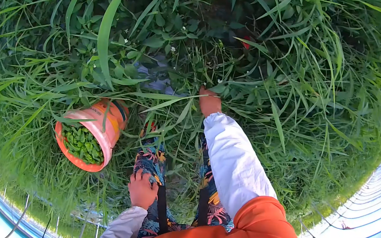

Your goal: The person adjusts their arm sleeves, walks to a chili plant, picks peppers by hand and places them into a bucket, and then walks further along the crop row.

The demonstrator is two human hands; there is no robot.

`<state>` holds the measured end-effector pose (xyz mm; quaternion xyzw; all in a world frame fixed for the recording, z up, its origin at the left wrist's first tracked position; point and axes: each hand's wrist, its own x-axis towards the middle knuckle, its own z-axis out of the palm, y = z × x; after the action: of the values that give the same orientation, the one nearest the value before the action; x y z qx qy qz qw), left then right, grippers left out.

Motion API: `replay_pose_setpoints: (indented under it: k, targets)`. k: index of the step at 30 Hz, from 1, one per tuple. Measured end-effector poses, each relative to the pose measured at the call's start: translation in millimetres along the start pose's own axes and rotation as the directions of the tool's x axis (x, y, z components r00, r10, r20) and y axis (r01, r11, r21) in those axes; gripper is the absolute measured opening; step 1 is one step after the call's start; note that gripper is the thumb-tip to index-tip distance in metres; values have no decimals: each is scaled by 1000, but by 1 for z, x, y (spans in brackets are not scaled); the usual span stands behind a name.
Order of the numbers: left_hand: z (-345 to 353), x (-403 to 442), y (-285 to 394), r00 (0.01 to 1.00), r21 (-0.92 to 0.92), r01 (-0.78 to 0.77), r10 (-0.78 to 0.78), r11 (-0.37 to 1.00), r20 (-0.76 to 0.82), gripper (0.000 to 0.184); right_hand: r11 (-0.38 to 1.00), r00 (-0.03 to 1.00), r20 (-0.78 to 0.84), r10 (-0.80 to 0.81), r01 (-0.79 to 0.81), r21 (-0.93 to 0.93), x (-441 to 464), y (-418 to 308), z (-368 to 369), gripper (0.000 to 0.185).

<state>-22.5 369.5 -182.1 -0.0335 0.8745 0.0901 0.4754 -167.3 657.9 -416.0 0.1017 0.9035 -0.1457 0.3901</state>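
Note:
My right hand [210, 102] reaches forward into the low green plants [209, 66], its fingers largely hidden by leaves, so what it touches or holds cannot be made out. Against the patterned trousers [148, 158] on my left leg rests my left hand [142, 190], fingers stretched out and nothing in it. To the left of that leg, a pink-orange bucket [104, 127] stands in the grass. Inside it is a heap of small green produce [81, 143], either leaves or pods; I cannot tell which.
Long grass blades [106, 37] arch over the plants and partly across the bucket. A small red thing [246, 42] shows among the leaves ahead. Greyish sheeting [159, 81] peeks through the growth. Ribbed white covering [360, 218] curves at the lower right.

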Motion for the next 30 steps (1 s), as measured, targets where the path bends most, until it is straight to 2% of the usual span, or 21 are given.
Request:
replay_pose_setpoints:
  k: [2,4,7,10,12,14,17,18,19,20,21,23,24,25,26,27,28,29,30]
  targets:
    - [-2,1,1,1000,19,0,0,1000,-1,39,996,993,-82,-81,78,-39,2,27,1,31]
    - [-3,3,1,1000,31,5,-5,1000,-1,38,999,999,-53,-9,11,45,-4,42,-12,31]
    - [-6,4,2,1000,42,9,-9,999,-1,37,971,989,-29,-142,133,-197,-10,58,-29,38]
    - [-7,4,0,1000,33,19,-20,999,9,37,980,986,-136,-92,66,-186,-40,42,-64,48]
    - [-5,3,-4,1000,36,12,-11,999,-4,36,939,919,-303,-254,158,-306,-54,35,-74,51]
    - [-7,2,-7,1000,26,10,-10,1000,-2,37,905,792,-480,-377,205,-372,-78,6,-118,48]
    - [-12,1,-11,999,-12,23,-23,1000,25,38,905,751,-551,-365,147,-399,-98,-51,-174,44]
    - [-10,1,-14,1000,-20,17,-17,1000,13,37,932,715,-599,-361,292,-213,-97,-67,-183,44]
    - [-8,1,-17,1000,-27,12,-12,1000,2,37,902,685,-642,-343,432,-21,-91,-82,-190,43]
    - [-6,-1,-20,1000,-31,8,-8,999,-5,37,815,665,-680,-310,554,170,-82,-98,-195,43]
    - [-5,-3,-23,1000,-32,7,-7,999,-4,37,736,656,-687,-314,625,259,-64,-116,-201,40]
    - [-5,-3,-26,1000,-32,3,-3,999,-10,37,424,825,-533,-186,557,714,-13,-162,-212,38]
    - [-5,-3,-28,1000,-35,9,-10,999,-6,37,462,823,-527,-213,560,687,28,-179,-213,39]
    - [-5,-4,-31,1000,-38,15,-15,999,-4,38,440,806,-562,-188,580,685,72,-196,-210,47]
    - [-4,-5,-34,1000,-42,22,-23,999,-1,38,532,813,-572,-108,533,658,116,-215,-200,63]
    - [-1,-5,-37,1000,-45,23,-23,999,-8,38,568,918,-358,-173,390,725,125,-232,-213,79]
    - [0,-6,-39,1000,-60,26,-27,998,-16,38,700,918,-279,-281,395,595,153,-243,-200,90]
    - [0,-6,-40,999,-73,26,-28,997,-21,38,839,912,-157,-379,410,358,159,-265,-192,93]
    - [-1,-7,-43,999,-88,24,-26,996,-23,37,778,836,-233,-496,547,308,173,-281,-153,87]
